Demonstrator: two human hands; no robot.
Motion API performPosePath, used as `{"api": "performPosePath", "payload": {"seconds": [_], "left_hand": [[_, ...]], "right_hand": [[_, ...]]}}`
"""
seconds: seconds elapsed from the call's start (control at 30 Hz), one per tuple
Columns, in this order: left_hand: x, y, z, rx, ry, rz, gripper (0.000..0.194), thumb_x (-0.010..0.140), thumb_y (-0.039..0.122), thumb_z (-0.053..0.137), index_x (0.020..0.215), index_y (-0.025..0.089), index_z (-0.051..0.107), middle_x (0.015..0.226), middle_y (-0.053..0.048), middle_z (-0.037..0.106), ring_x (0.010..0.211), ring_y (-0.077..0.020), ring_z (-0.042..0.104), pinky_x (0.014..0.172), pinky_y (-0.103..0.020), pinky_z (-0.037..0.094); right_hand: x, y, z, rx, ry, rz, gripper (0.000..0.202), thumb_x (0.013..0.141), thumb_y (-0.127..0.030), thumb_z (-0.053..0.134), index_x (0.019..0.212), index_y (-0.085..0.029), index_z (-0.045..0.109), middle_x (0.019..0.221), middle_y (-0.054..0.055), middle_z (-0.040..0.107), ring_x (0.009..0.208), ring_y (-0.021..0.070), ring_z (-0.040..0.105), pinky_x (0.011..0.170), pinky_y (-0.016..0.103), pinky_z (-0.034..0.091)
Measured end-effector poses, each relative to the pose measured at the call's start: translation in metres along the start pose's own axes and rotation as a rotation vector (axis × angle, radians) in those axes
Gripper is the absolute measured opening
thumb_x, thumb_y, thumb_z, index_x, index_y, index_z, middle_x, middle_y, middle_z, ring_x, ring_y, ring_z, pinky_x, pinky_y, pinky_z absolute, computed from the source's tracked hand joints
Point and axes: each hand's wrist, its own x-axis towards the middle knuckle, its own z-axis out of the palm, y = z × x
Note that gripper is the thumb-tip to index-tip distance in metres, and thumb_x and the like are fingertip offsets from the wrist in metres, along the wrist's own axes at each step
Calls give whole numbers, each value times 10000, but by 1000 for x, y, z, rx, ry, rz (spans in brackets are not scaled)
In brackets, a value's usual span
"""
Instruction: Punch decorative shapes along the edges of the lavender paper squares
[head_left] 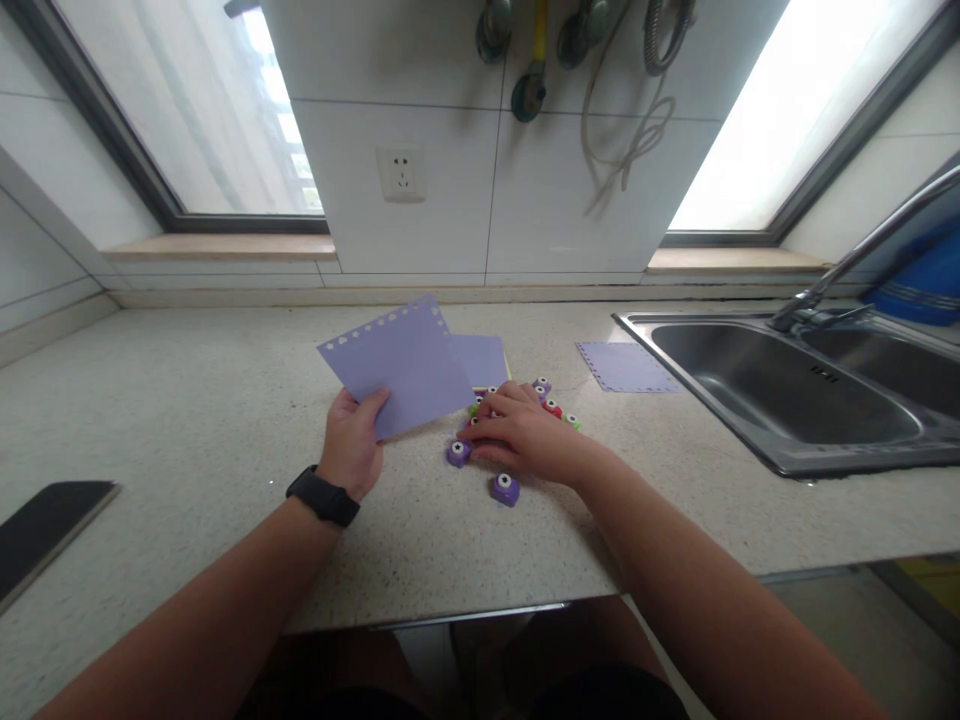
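My left hand (354, 440) pinches the lower left edge of a purple paper sheet (409, 370), which is raised and has cut-out holes along its top edge. My right hand (521, 430) is over a cluster of small punches, fingers bent; whether it grips one is hidden. Near its fingertips sits a purple punch (458, 453), and another purple punch (505, 488) lies closer to the counter's front. A red punch (553, 408) and a green punch (572, 421) show beyond the hand. Behind the held sheet lies more purple paper (484, 360).
A purple sheet with punched edges (627, 367) lies beside the steel sink (780, 385) on the right. The faucet (847, 260) rises behind the sink. A dark flat object (52, 530) rests at the counter's left. The tiled wall (420, 240) bounds the back.
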Motion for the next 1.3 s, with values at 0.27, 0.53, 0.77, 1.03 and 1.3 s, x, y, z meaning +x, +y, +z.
{"api": "performPosePath", "payload": {"seconds": [0.27,0.53,0.77,1.03,1.3], "left_hand": [[0,-2,-1,5,-17,2,372,690,241,866,1044,206,756,1041,-38,801,975,-215,717,1016,-418,520],[0,-3,-1,23,-29,25,362,696,241,866,1039,199,758,1049,-48,800,996,-213,711,1026,-408,506],[-1,-3,-1,51,-47,39,343,726,248,852,1050,203,748,1053,-49,796,1012,-218,714,1057,-436,494],[-1,-4,-2,91,-39,49,334,750,254,835,1067,199,743,1069,-59,793,1029,-230,721,1079,-460,491],[-2,-7,-5,110,-63,102,343,808,257,822,1139,212,743,1119,-58,792,1051,-228,722,1092,-459,493]], "right_hand": [[4,-2,2,-47,-32,-60,317,1003,-489,642,1225,-314,784,1032,85,684,1013,281,492,906,423,348],[3,-3,0,16,-66,20,255,931,-442,766,1151,-316,788,1070,52,711,1105,288,522,966,444,325],[3,-6,-3,23,-94,47,180,948,-382,754,1099,-285,767,1086,59,699,1113,294,536,950,445,329],[-4,-3,-16,235,-46,38,107,940,-297,745,1014,-246,687,1070,40,705,1064,239,606,977,417,383],[-15,20,-23,377,292,295,176,935,-341,711,1037,-240,608,1018,49,709,854,198,646,789,379,503]]}}
